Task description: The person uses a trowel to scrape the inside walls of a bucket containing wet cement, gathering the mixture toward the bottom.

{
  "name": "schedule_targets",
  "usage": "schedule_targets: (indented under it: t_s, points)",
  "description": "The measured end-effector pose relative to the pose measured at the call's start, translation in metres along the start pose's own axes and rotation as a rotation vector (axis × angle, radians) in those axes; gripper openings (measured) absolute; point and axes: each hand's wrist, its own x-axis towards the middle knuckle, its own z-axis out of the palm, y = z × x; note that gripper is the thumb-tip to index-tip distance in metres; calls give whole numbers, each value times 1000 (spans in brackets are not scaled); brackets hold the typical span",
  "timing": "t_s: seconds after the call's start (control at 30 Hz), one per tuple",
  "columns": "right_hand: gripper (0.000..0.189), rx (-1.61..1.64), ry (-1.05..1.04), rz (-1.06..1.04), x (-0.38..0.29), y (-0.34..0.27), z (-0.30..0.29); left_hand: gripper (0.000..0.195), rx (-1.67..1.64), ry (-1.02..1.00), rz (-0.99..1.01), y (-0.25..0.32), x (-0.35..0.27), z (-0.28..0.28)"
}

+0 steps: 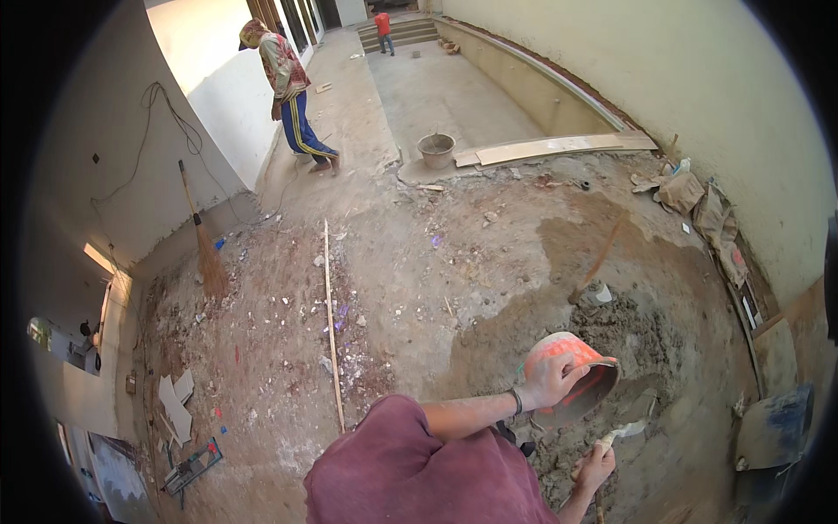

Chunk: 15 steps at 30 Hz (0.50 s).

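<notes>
My left hand grips the rim of an orange plastic bucket, coated with mortar and tipped so its mouth faces right. In my right hand is the pale handle of a trowel. Its blade, smeared grey, reaches towards the wet mortar below the bucket's mouth and is hard to make out there. A heap of wet mortar spreads over the ground beyond and around the bucket. At the heap's far side stands a blurred wooden tool handle, its head partly buried.
Another bucket stands beside boards at a sunken concrete floor. One person is on the walkway; another is near the steps. A wooden strip, broom, tile cutter and paper sacks lie around.
</notes>
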Motion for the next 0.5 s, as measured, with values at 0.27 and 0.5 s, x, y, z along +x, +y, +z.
schedule_targets:
  t_s: [0.27,0.5]
  points:
    - [16,125,-25,38,-16,-12,-3,44,-34,-8,-48,3,-1,0]
    - [17,155,-39,108,-20,-13,-9,46,14,-91,-57,7,3,7]
